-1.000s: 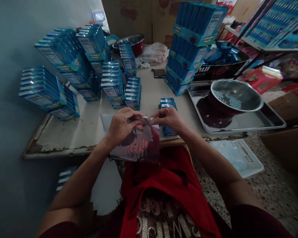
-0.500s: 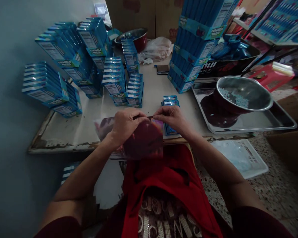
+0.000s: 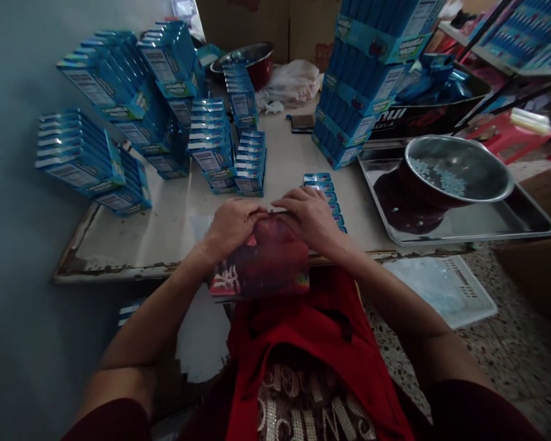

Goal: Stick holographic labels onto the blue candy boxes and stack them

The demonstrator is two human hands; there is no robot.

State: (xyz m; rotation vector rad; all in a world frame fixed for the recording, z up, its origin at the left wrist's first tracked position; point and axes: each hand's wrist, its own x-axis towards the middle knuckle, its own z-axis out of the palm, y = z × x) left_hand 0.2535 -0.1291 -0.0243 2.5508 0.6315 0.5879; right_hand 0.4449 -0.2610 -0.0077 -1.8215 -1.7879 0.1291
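A thin, shiny, see-through plastic bag or sheet [image 3: 264,269] hangs over the table's front edge, with red showing on or through it. My left hand [image 3: 233,225] is closed on its upper left edge. On the upper right edge, the fingers of my right hand [image 3: 310,217] are bent and pressed against the plastic, close to my left fingertips. Whether anything else lies between the fingers is hidden. Just behind my right hand lies a row of small blue boxes [image 3: 333,199], partly covered by it.
Stacked blue candy boxes [image 3: 211,159] stand at the left, with a tall stack [image 3: 349,104] at the back right. A metal tray [image 3: 487,233] holds a steel bowl [image 3: 459,168] of pale blue pieces. A dark flat phone-like object [image 3: 302,124] lies behind. A white crate [image 3: 472,294] is below.
My right hand has gone from a pinch to lying flatter over the plastic's top edge. The plastic has shifted slightly right, and its left end is drawn in.
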